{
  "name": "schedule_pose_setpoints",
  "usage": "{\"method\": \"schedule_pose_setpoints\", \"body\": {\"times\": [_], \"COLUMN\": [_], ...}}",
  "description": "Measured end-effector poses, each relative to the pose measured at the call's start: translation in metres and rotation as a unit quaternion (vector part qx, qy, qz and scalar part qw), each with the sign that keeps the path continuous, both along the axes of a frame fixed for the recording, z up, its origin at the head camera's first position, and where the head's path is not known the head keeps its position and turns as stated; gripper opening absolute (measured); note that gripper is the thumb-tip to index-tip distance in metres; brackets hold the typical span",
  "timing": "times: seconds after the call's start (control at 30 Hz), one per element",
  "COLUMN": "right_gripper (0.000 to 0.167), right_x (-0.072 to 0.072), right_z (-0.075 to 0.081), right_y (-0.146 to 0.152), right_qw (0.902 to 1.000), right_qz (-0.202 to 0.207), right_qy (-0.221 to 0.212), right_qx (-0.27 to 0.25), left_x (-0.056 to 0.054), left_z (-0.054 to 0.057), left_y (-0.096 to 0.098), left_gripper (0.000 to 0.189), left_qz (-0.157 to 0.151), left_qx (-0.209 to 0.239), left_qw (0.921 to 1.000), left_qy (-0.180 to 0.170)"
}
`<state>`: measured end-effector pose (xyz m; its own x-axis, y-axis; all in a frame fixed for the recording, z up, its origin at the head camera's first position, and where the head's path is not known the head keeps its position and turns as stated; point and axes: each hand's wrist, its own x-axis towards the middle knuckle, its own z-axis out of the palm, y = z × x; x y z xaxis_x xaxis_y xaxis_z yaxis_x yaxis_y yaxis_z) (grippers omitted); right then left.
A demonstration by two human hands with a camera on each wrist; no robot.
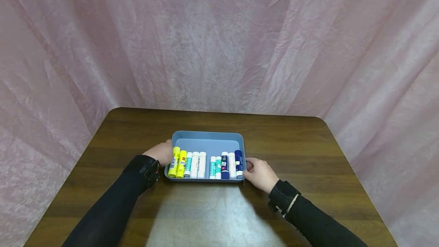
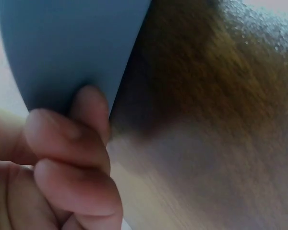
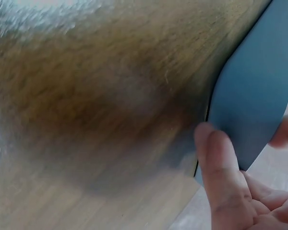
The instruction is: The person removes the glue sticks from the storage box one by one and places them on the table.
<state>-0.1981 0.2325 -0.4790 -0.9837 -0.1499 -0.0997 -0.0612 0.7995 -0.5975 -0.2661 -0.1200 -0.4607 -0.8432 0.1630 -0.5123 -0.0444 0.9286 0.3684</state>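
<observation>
Your left hand (image 1: 161,153) and right hand (image 1: 261,174) grip the blue tray (image 1: 209,135), fingers curled; its yellow sticks (image 1: 180,170) bear labels (image 1: 183,159) (too small to read).

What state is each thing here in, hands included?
Blue tray: right side up, uncovered, tubes inside
Tubes: in two groups of five, gap between
Left hand: gripping tray's left side
Right hand: gripping its right side
Curtain: hanging in folds

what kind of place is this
Probably a curtained-off workspace, perhaps for recording: a pink curtain hangs behind a wooden table, where a blue tray holds a row of tubes.
</observation>
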Motion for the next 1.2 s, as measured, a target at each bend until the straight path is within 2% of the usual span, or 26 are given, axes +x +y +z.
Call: {"method": "schedule_pose_setpoints", "body": {"times": [0.23,0.37,0.6,0.77,0.97,1.2], "right_gripper": [0.048,0.049,0.047,0.045,0.04,0.035], "right_x": [-0.003,-0.006,-0.013,-0.023,-0.033,-0.039], "right_z": [-0.001,0.002,0.011,0.018,0.013,0.003], "right_y": [0.001,0.0,-0.006,-0.012,-0.018,-0.02], "right_qw": [1.0,0.9998,0.9963,0.9923,0.9835,0.9619], "right_qz": [0.002,0.0,-0.002,0.011,0.043,0.084], "right_qy": [0.002,0.007,0.044,0.064,0.086,0.152], "right_qx": [0.009,0.019,0.075,0.105,0.153,0.211], "left_x": [0.0,0.001,0.001,0.0,0.001,0.004], "left_z": [0.001,0.002,-0.001,-0.001,0.0,0.003], "left_y": [0.002,0.002,0.002,0.001,0.002,0.003], "left_gripper": [0.062,0.062,0.064,0.063,0.064,0.062], "left_qz": [0.01,0.001,0.001,0.003,-0.001,0.007], "left_qx": [0.003,-0.002,-0.006,-0.005,-0.011,-0.004], "left_qw": [0.9999,1.0,1.0,0.9999,0.9999,0.9999], "left_qy": [-0.011,-0.006,-0.006,-0.008,-0.006,-0.008]}}
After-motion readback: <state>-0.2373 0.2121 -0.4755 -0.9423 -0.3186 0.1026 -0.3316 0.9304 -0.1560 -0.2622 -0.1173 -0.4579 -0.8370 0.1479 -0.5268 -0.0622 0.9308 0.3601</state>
